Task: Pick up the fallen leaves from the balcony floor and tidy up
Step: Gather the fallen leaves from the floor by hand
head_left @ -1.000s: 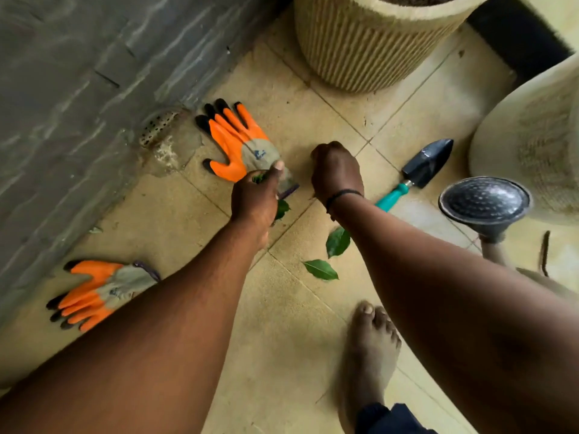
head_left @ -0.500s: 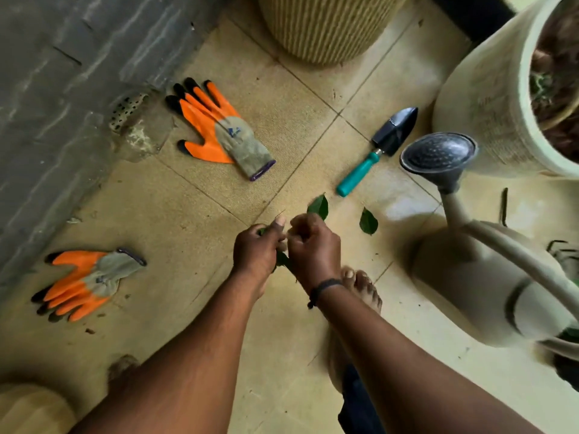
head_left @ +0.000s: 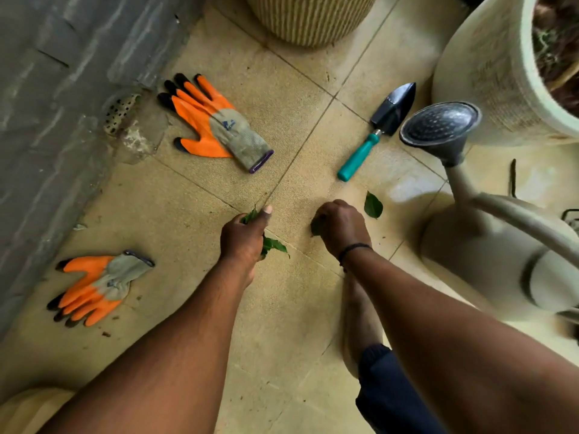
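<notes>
leaves (head_left: 272,244) are being gathered, a green bunch held in the curled fingers of the left hand (head_left: 243,238). another leaf (head_left: 315,226) is being taken off the floor (head_left: 194,214) under the curled fingers of the right hand (head_left: 341,225) (whether it is fully pinched cannot be told). one leaf (head_left: 373,205) is left lying just beyond that hand, near the watering can (head_left: 470,245); a short reach and a light pinch would be called for next. all are small, glossy, dark green, pointed.
</notes>
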